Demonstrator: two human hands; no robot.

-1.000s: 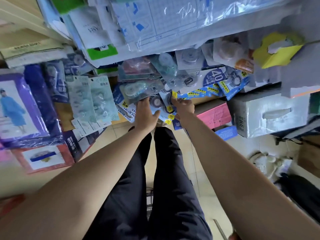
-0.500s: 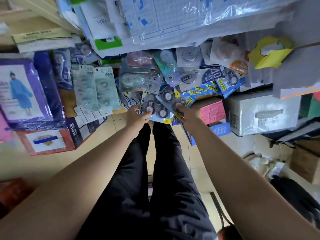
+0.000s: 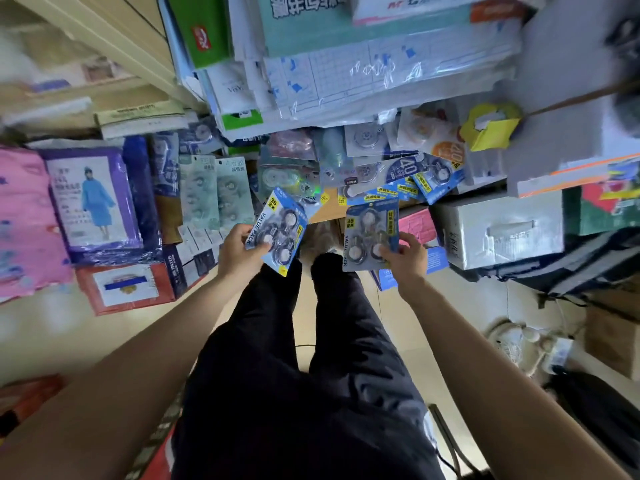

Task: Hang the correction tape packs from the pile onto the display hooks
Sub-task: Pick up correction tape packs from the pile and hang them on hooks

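My left hand (image 3: 239, 249) grips a blue correction tape value pack (image 3: 281, 229) by its lower left edge; the card is tilted to the right. A second blue pack (image 3: 370, 234) stands nearly upright in my right hand (image 3: 405, 258), which holds it at the lower right corner. Both packs hang in the air above my legs. Behind them lies the pile of correction tape packs (image 3: 398, 178), blue and clear cards overlapping on a low surface. No display hooks show in this view.
Pale green card packs (image 3: 214, 192) and a purple raincoat package (image 3: 93, 202) lie to the left. A grey-white box (image 3: 498, 230) and a pink box (image 3: 415, 223) sit to the right. Stacked paper pads (image 3: 346, 71) overhang the pile. Bare tiled floor lies below.
Both hands have lifted off the pile and drawn apart, each now holding one blue value pack clear of the heap. The camera has tilted up slightly.
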